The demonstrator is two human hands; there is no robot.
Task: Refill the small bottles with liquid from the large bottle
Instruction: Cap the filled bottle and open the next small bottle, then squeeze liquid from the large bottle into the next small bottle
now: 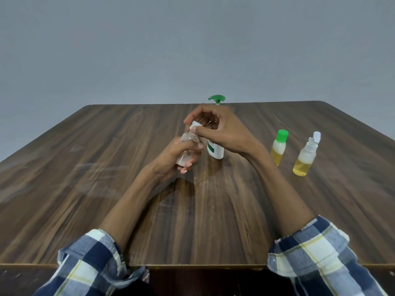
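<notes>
Clear small bottle [185, 151] tilted in left hand [171, 161] grip, neck up-right; right hand [215, 129] pinching white cap [195, 125].

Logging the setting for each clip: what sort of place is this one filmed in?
Probably a plain indoor room set up for the task, not a kitchen or bathroom: a bare wooden table, a blank grey wall behind it, and only a few bottles out.

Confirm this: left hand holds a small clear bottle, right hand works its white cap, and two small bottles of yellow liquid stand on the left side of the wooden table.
Wrong side. The head view shows the green-capped small bottle and the white-capped small bottle standing on the right; the rest holds.
</notes>
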